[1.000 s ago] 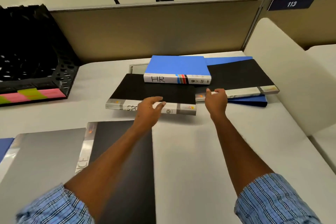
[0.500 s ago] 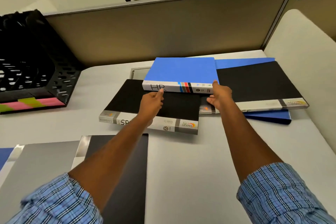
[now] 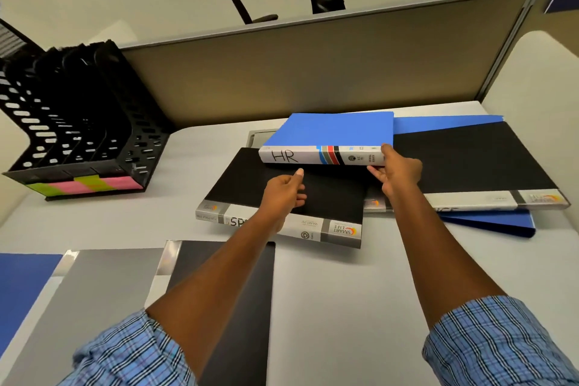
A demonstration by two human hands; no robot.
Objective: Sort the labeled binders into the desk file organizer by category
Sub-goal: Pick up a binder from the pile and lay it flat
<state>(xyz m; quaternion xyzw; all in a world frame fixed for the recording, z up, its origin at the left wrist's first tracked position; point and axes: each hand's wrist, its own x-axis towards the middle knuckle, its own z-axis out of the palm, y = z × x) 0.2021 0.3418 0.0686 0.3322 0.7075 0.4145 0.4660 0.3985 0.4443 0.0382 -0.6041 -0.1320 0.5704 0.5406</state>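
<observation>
A blue binder [image 3: 335, 131] with "HR" on its white spine lies on top of a black binder [image 3: 282, 194] whose spine starts "SP". My right hand [image 3: 396, 171] grips the HR binder's right front corner, thumb on top and fingers under the spine. My left hand [image 3: 283, 189] hovers just below the spine with its fingers loosely curled, holding nothing. To the right lies another black binder [image 3: 476, 160] over blue ones [image 3: 488, 221]. The black file organizer [image 3: 78, 122], with green and pink sticky labels along its base, stands at the far left.
A grey folder [image 3: 94, 301], a black folder [image 3: 232, 291] and a blue folder [image 3: 22, 291] lie near the desk's front left. A brown partition [image 3: 313, 63] closes the back of the desk; a cream panel [image 3: 539, 97] stands at the right.
My right hand has closed on the HR binder's right corner and its front edge has lifted a little. My left hand has dropped away from the spine.
</observation>
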